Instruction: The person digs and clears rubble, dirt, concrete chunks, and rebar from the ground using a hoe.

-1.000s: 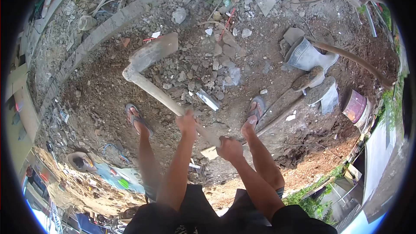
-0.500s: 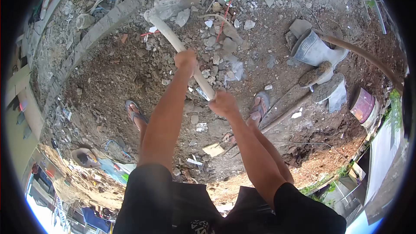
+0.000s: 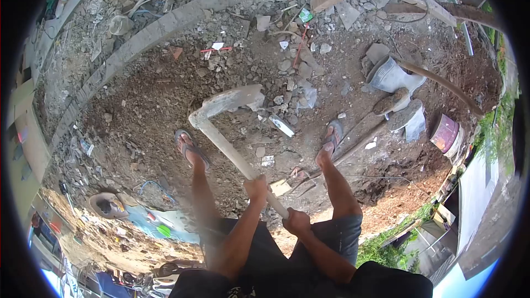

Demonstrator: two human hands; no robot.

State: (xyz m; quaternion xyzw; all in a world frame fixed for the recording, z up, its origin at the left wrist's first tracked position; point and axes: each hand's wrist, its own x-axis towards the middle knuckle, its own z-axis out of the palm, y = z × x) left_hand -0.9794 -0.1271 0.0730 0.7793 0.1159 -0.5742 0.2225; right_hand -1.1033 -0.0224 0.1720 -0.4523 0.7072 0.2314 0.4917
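A hoe (image 3: 225, 146) with a pale wooden handle slants across the middle of the view. Its dirt-coated blade (image 3: 234, 98) lies over the broken soil ahead of my feet. My left hand (image 3: 255, 187) is closed round the handle partway down. Nearer the handle's end, in front of my shorts, my right hand (image 3: 297, 222) grips it too. The blade's edge overlaps rubble beside a white strip (image 3: 282, 125). My sandalled feet (image 3: 190, 148) stand apart on either side of the hoe.
Grey rubber boots (image 3: 395, 74) lie on the right, close to long wooden poles (image 3: 444, 85) and a purple-and-white bucket (image 3: 446, 135). A curved concrete edge (image 3: 132, 41) runs along the upper left. A hat (image 3: 107, 206) lies at lower left. Stones and debris cover the soil.
The hoe has come back toward my body, its blade moving from the far rubble to nearer my feet. Both hands, still on the handle, have drawn in close to my shorts.
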